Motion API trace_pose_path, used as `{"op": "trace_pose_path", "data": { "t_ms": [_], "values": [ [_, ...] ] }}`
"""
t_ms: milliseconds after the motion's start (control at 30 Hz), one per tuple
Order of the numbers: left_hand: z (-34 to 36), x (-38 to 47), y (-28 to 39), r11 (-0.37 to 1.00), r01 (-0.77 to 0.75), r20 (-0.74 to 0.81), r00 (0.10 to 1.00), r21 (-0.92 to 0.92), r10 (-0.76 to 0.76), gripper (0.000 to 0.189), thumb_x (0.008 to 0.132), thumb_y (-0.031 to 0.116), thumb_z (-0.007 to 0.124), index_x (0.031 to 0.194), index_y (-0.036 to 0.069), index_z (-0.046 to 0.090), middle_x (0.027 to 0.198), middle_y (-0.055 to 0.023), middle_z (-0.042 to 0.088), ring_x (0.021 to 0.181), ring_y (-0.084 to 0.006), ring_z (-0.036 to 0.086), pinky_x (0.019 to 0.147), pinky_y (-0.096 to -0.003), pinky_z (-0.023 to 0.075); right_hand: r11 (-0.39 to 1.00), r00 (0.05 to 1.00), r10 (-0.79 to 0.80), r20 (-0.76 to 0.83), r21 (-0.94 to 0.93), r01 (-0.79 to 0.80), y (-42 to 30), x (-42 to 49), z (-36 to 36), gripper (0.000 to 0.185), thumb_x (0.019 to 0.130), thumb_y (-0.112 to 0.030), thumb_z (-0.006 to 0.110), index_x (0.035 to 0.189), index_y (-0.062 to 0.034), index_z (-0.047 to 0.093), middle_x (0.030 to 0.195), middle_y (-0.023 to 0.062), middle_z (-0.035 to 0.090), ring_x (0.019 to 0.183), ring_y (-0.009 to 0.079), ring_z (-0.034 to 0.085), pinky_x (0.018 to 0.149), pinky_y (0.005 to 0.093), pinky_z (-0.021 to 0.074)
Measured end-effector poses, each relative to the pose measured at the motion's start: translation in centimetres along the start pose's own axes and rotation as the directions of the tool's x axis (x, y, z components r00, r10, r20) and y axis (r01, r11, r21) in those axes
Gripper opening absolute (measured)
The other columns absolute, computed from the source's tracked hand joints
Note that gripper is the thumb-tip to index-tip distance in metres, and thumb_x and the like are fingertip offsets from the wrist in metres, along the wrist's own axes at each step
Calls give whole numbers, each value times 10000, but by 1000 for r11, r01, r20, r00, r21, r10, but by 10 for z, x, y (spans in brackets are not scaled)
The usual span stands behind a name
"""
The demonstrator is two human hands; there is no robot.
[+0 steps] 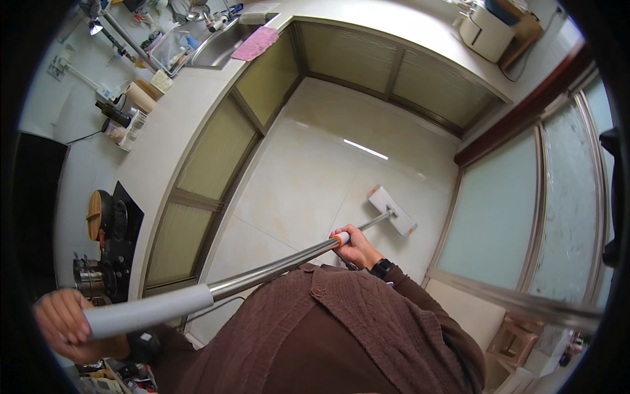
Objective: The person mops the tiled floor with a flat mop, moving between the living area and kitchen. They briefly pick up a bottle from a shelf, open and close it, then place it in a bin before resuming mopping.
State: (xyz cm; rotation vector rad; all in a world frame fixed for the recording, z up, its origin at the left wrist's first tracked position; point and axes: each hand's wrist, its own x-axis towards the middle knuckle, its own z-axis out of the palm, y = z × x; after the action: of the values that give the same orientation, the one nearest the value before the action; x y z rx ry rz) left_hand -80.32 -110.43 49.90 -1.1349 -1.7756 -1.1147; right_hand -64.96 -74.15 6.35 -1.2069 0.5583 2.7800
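Observation:
A flat mop runs diagonally across the view on a telescopic metal pole. My left hand, at the far left, is wrapped around the end of its light grey grip. Farther down the pole, my right hand closes around it at a white collar with an orange ring. Beyond that hand, the rectangular white mop head with orange end marks lies on the pale tiled floor. The mop pad under the head is mostly hidden.
Cabinets line the floor on the left and at the back. Frosted sliding doors stand on the right. The left counter carries a stove with pots and a sink with a pink cloth. A brown stool is at lower right.

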Motion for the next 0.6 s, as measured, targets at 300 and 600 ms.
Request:
{"op": "trace_pose_path", "data": {
  "t_ms": [300,600],
  "values": [
    [86,21,-16,880,428,-388,789,-208,-476,341,927,318,342,619,186,275,562,46,292,479,-54,282,596,-230,308,964,996,79,-40,-250,-86,-50,133,181,78,769,-18,431,794,39,384,768,143,443,687,253,499,633,365,511],
    [154,66,-162,888,379,-384,804,-258,-455,359,917,295,341,596,170,240,541,27,271,465,-68,270,576,-230,285,947,998,22,-67,-319,-43,-49,265,333,133,768,-23,425,870,15,350,749,126,435,664,249,481,614,375,491]
  ]
}}
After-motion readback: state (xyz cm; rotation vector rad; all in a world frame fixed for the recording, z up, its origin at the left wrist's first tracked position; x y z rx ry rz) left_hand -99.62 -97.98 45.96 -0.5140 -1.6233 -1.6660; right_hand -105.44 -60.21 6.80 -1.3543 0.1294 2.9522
